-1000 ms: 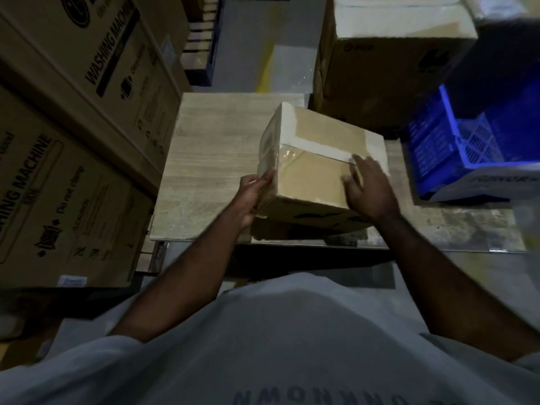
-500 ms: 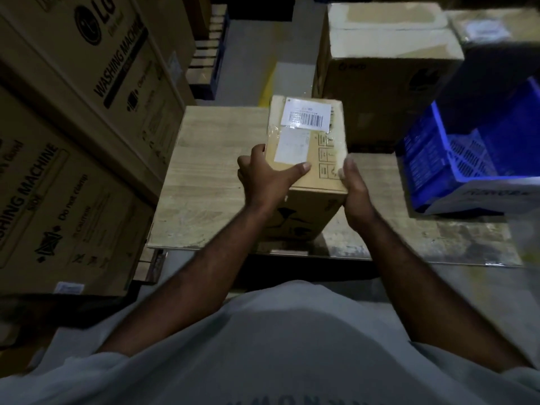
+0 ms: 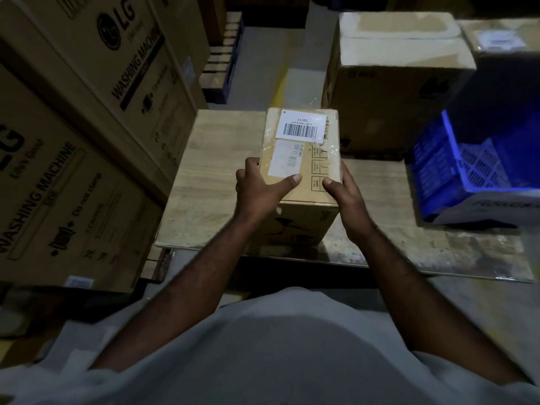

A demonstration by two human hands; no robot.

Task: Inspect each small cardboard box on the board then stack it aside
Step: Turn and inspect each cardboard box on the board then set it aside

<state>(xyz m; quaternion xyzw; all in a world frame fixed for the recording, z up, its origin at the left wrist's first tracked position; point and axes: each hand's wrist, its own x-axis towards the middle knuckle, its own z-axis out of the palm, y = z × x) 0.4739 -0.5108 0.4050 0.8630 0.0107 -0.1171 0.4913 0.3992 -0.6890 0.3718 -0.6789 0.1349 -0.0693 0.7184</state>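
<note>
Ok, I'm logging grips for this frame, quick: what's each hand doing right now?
Left hand: holding the small cardboard box, fingers round its left edge, thumb on top.
Right hand: holding the same box at its right edge, thumb on top.

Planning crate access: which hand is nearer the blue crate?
Right. The right hand grips the small box on its side toward the blue crate; the left hand grips the opposite side, farther away.

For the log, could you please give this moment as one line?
inspecting | small box at board, label up | left hand grips | right hand grips
</note>
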